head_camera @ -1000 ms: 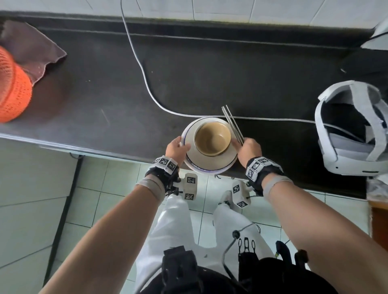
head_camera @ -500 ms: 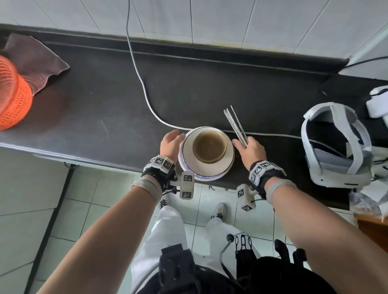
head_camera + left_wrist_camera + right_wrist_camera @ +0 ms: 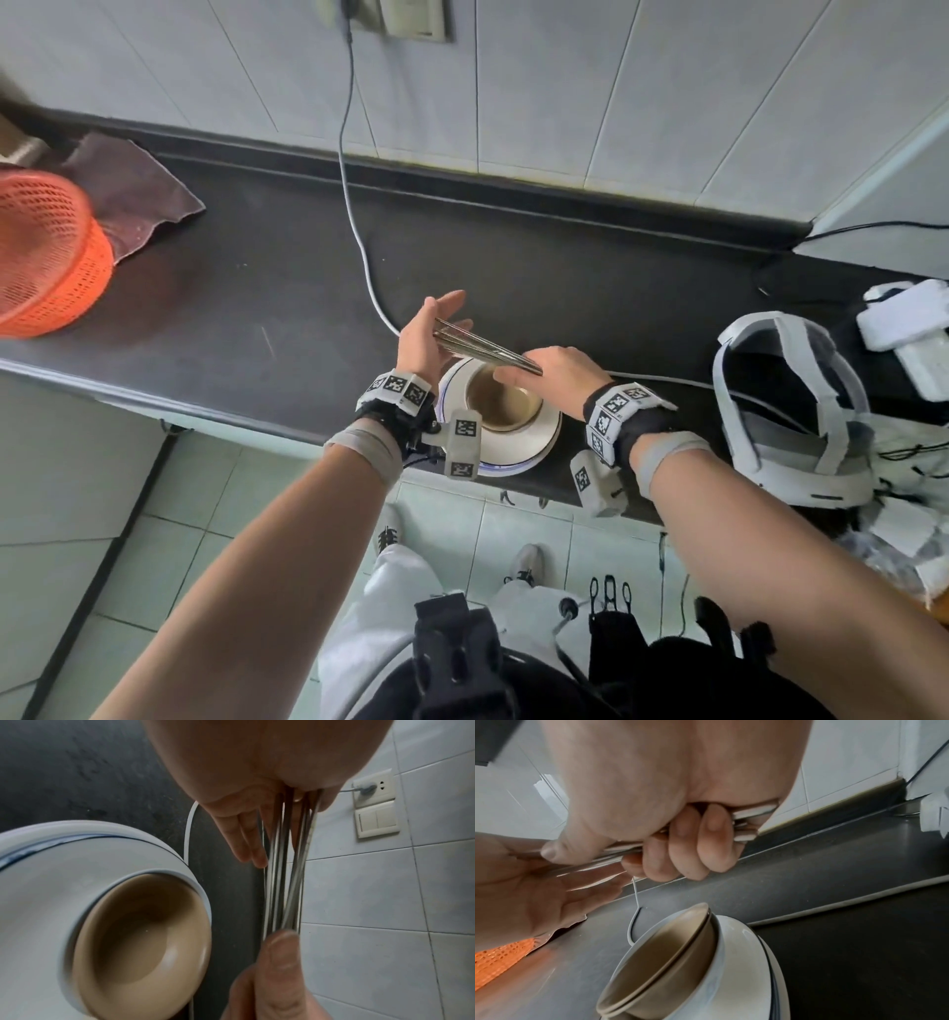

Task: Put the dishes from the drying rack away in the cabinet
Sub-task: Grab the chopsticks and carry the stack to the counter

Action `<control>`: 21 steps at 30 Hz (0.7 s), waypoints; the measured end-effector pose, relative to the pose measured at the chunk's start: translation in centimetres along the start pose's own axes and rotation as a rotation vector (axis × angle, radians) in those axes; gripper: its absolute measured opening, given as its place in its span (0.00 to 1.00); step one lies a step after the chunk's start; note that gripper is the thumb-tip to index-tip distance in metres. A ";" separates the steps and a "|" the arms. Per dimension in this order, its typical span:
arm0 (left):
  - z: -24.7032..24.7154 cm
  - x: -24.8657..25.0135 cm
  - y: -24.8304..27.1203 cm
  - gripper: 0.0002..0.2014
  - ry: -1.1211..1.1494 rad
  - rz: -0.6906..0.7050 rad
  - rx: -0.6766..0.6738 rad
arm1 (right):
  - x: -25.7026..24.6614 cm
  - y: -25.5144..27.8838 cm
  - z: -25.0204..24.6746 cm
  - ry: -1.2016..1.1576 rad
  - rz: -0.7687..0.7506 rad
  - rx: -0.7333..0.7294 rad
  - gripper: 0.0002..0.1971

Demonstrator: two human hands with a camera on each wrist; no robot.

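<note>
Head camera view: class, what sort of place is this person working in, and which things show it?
Most likely a home kitchen: a dark countertop against a tiled wall, stacked bowls at its edge, metal chopsticks in the hands, and an orange basket like a dish strainer.

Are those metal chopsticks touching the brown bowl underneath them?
Apart. The right wrist view shows dark counter between the chopsticks, gripped in the right hand, and the bowl below; the left wrist view shows them beside its rim.
</note>
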State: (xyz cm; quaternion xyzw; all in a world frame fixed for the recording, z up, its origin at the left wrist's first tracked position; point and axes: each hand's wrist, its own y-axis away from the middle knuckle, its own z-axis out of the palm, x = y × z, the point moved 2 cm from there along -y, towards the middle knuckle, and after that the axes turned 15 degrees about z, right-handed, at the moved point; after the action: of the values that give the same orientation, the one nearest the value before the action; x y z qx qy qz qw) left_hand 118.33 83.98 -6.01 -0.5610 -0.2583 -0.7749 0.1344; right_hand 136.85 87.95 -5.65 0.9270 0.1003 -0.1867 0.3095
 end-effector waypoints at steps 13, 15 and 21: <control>0.2 -1.0 -0.3 0.21 -0.292 -0.067 -0.162 | 0.1 0.0 0.1 0.040 0.011 -0.053 0.23; 0.0 -1.3 -0.4 0.25 -0.300 -0.068 -0.106 | 0.9 -0.2 0.4 -0.046 0.060 -0.043 0.22; -2.5 -2.8 -0.6 0.26 -0.295 -0.138 0.040 | 4.7 -1.6 2.0 -0.032 0.304 -0.015 0.15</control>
State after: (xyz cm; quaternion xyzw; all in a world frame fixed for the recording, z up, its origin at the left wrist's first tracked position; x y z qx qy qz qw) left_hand 116.94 82.90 -9.37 -0.6470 -0.3286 -0.6861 0.0526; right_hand 140.06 88.30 -9.91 0.9260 -0.0446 -0.1518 0.3427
